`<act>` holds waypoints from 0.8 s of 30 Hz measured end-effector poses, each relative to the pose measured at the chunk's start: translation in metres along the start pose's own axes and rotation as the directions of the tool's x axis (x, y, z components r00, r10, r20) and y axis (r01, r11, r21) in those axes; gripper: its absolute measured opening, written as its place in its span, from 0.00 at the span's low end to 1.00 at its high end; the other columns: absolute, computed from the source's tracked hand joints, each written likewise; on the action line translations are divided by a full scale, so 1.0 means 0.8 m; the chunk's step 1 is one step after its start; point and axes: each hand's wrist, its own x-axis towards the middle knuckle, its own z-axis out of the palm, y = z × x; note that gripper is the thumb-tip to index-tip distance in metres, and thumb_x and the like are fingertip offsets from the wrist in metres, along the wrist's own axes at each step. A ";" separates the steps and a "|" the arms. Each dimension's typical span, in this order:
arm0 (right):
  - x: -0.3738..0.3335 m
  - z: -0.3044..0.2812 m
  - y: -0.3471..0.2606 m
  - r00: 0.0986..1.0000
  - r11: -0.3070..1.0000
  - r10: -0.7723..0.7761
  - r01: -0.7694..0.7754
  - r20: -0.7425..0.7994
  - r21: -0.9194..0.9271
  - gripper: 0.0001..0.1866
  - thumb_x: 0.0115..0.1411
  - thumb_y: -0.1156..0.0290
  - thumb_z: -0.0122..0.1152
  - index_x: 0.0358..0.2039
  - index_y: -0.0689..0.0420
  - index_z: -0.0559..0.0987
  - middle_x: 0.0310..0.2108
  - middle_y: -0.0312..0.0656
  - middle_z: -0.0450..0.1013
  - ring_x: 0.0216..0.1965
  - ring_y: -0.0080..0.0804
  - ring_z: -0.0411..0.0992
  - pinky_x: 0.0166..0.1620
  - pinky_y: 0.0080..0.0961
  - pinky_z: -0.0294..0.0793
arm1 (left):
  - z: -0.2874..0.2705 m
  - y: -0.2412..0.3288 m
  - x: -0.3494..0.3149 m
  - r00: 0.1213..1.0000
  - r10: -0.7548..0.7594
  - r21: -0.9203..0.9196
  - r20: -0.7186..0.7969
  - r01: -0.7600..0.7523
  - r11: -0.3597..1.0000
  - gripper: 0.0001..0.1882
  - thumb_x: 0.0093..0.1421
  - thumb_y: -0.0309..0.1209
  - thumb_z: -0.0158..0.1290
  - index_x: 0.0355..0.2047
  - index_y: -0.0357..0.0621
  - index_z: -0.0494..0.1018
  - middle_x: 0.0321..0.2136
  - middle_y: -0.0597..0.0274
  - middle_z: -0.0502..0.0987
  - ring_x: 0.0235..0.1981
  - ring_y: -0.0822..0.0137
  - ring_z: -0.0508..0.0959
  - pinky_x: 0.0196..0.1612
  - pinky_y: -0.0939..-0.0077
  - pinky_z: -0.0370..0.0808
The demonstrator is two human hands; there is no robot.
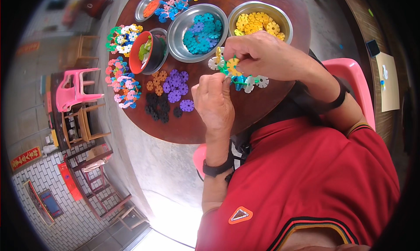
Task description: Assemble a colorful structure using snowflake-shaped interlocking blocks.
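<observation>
Over the near edge of the round table, my two hands meet at a cluster of interlocking flower-shaped plastic discs in white, green, blue and yellow. My right hand is closed, its fingers pinching a yellow notched disc at the top of the cluster. Closed too, my left hand has thumb and fingertips on the cluster's green part, just below the yellow disc. The exact piece between the left fingertips is partly hidden. White discs stick out on both sides of the cluster.
A steel bowl of teal discs and a steel bowl of yellow discs stand beyond my hands. Loose purple, orange and black discs lie leftward. A red-and-black bowl and finished disc clusters line the left edge.
</observation>
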 end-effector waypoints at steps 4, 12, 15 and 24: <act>-0.002 -0.003 -0.003 0.985 0.962 0.142 -0.160 0.095 0.220 0.08 0.51 0.80 0.55 0.34 0.60 0.71 0.19 0.39 0.71 0.19 0.29 0.70 0.24 0.25 0.67 | -0.001 -0.002 0.000 0.999 0.040 -0.017 0.006 -0.040 0.999 0.04 0.57 0.28 0.55 0.30 0.44 0.71 0.26 0.61 0.71 0.27 0.58 0.71 0.31 0.68 0.64; -0.003 -0.006 0.002 0.980 0.951 0.115 -0.156 0.163 0.266 0.08 0.52 0.81 0.53 0.34 0.61 0.70 0.20 0.38 0.72 0.17 0.25 0.70 0.20 0.21 0.67 | 0.003 0.002 0.000 0.995 0.095 -0.028 -0.013 -0.096 0.995 0.04 0.55 0.26 0.55 0.30 0.44 0.71 0.25 0.59 0.71 0.27 0.56 0.70 0.30 0.66 0.64; -0.003 -0.002 0.002 0.975 0.936 0.153 -0.195 0.160 0.292 0.09 0.52 0.81 0.53 0.35 0.61 0.70 0.21 0.39 0.72 0.17 0.24 0.69 0.20 0.21 0.67 | 0.005 0.001 -0.001 0.993 0.111 -0.053 -0.042 -0.113 0.992 0.04 0.54 0.25 0.55 0.29 0.44 0.70 0.25 0.59 0.70 0.27 0.56 0.70 0.30 0.66 0.65; -0.001 0.002 -0.004 0.973 0.951 0.154 -0.193 0.171 0.242 0.09 0.52 0.81 0.52 0.36 0.61 0.70 0.22 0.40 0.73 0.19 0.24 0.70 0.21 0.21 0.68 | 0.008 0.000 -0.002 0.993 0.098 -0.051 -0.062 -0.102 0.994 0.05 0.54 0.25 0.56 0.30 0.44 0.71 0.25 0.58 0.70 0.27 0.55 0.70 0.30 0.65 0.67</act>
